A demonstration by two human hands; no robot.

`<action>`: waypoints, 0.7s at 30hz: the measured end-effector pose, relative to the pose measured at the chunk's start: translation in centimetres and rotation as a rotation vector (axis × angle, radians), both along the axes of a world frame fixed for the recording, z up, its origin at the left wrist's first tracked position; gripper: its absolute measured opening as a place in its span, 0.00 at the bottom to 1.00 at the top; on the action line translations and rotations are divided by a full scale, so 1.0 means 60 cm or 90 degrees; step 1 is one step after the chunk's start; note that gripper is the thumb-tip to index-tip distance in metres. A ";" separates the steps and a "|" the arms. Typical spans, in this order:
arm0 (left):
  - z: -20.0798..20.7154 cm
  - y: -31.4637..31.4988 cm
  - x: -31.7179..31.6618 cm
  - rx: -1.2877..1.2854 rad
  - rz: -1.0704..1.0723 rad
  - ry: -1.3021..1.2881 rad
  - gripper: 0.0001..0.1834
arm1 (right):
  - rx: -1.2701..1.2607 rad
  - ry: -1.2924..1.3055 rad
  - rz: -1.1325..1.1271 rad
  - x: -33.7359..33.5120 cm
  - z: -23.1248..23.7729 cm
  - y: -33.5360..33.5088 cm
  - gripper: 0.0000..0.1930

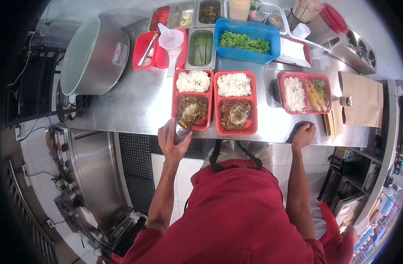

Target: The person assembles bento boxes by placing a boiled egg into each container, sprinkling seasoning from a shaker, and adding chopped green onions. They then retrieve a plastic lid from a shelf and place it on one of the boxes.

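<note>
My left hand [169, 140] grips a small metal shaker [182, 130], tilted at the near corner of a red two-part meal box [176, 90]. Rice lies in that box's far part; sauced meat with a pale, herb-flecked topping and red shreds fills the near part. Close beside it, to the right, stands a second red meal box [216, 100] with like contents. At the counter's front edge rests my right hand [304, 134], its fingers curled; whether it holds anything is hidden. Next to it is a dark patch, perhaps shadow.
A lidded red box [282, 93] of rice and other food sits right, near brown paper bags [362, 101] and a small jar [348, 101]. Behind are a blue bin [245, 53] of lettuce, metal pans and red tubs with a white ladle [171, 40]. A large pot [98, 61] stands left.
</note>
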State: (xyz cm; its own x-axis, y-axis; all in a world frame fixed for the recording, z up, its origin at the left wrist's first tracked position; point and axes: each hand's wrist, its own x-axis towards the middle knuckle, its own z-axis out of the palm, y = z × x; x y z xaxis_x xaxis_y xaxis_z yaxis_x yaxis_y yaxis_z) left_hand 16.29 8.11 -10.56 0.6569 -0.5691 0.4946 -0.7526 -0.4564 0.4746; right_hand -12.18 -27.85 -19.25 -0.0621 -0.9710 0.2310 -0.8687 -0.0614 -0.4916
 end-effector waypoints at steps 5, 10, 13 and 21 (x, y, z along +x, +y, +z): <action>0.001 0.005 0.001 -0.013 0.009 0.012 0.40 | 0.005 0.002 -0.012 0.004 -0.005 -0.003 0.16; -0.006 -0.018 0.020 -0.023 0.050 0.020 0.41 | 0.003 0.042 0.000 -0.002 -0.007 -0.003 0.16; -0.011 -0.018 0.024 -0.053 0.074 0.019 0.41 | 0.023 0.014 0.013 -0.006 -0.006 -0.002 0.16; -0.016 0.028 -0.005 -0.041 0.097 0.060 0.40 | 0.005 0.030 0.009 -0.007 -0.012 -0.006 0.16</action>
State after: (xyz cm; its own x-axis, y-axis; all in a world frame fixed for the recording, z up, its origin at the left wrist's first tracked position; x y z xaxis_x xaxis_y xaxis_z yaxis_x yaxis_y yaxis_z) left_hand 16.01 9.81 -11.52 0.7784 -0.4288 0.4586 -0.6278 -0.5283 0.5717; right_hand -12.63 -28.19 -19.95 -0.0381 -0.9736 0.2250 -0.8897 -0.0694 -0.4512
